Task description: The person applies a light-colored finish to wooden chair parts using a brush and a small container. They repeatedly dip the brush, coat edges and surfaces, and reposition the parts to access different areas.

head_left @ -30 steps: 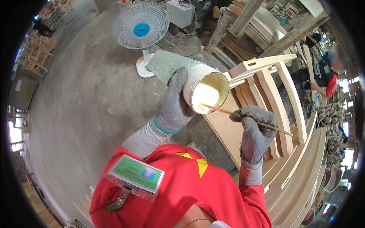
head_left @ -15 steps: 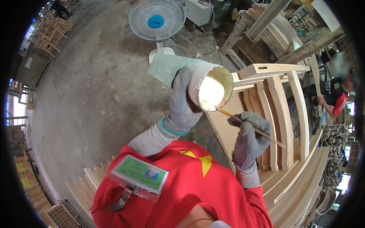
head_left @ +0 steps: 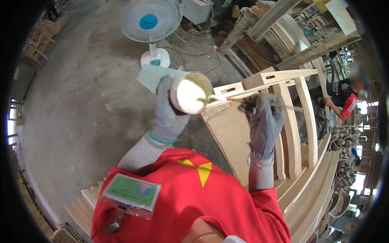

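Note:
My left hand [head_left: 165, 111], in a grey glove, is closed round a round cup [head_left: 174, 95] tilted so its mouth faces me. White glue-like liquid [head_left: 191, 96] pools inside it. A flat pale green piece [head_left: 150, 77] sticks out behind the cup; whether I grip it too is hidden. My gloved right hand [head_left: 265, 121] pinches a thin wooden stick [head_left: 234, 100]. White liquid coats the stick's tip, which is just outside the cup's right rim. Below and behind the right hand are pale wooden frame parts [head_left: 306, 121] with slotted ends.
A standing fan [head_left: 161, 58] is on the concrete floor ahead, with cables trailing beside it. Wooden parts are stacked at right [head_left: 312, 194]. A co-worker [head_left: 340, 91] in a black and red shirt is at far right, hands on a wooden piece. Timber beams [head_left: 283, 20] stand at the far right.
The stick's tip has come out of the cup, carrying white liquid. The cup has moved left, away from my right hand. The whole view has shifted slightly.

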A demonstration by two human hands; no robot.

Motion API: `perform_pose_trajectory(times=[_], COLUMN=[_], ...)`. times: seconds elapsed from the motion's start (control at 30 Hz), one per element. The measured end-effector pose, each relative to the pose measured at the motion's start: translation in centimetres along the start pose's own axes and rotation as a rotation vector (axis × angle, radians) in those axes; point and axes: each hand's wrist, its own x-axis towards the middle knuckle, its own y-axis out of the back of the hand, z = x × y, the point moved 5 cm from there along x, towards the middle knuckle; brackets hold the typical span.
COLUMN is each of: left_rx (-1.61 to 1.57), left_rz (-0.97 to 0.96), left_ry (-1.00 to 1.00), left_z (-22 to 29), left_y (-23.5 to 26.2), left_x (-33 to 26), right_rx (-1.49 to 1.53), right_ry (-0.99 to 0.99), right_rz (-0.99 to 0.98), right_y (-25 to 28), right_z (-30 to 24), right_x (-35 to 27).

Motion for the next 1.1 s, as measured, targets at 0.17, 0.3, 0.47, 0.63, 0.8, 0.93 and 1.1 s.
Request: perform_pose_trajectory(times=[0.17,0.3,0.47,0.63,0.8,0.93,1.1], left_rx=[0.059,-0.048,0.128,-0.654,-0.669,-0.707,-0.096], left_rz=[-0.007,-0.065,-0.054,0.039,0.046,0.022,-0.080], left_ry=[0.151,0.209,-0.035,0.461,0.416,0.404,0.098], left_z=[-1.8,-0.3,-0.3,-0.1,-0.3,0.1,1.1], left_y=[2.1,0.6,0.2,-0.7,-0.8,-1.0,-0.6], left_x=[0.6,1.0,0.3,1.3,0.9,1.0,1.2], right_rx=[-0.202,-0.292,-0.346,-0.370,-0.596,-0.591,-0.594], right_ry=[0.032,-0.018,-0.027,0.038,0.110,0.096,0.045], right_rz=[-0.114,-0.142,-0.209,-0.170,-0.230,-0.282,-0.307], right_y=[0.6,-0.2,-0.8,0.0,0.5,-0.4,-1.4], right_z=[0.0,-0.4,0.3,-0.6,-1.7,-1.3,-0.6], right_x=[3.6,4.3,4.7,5.4,6.5,6.3,6.2])
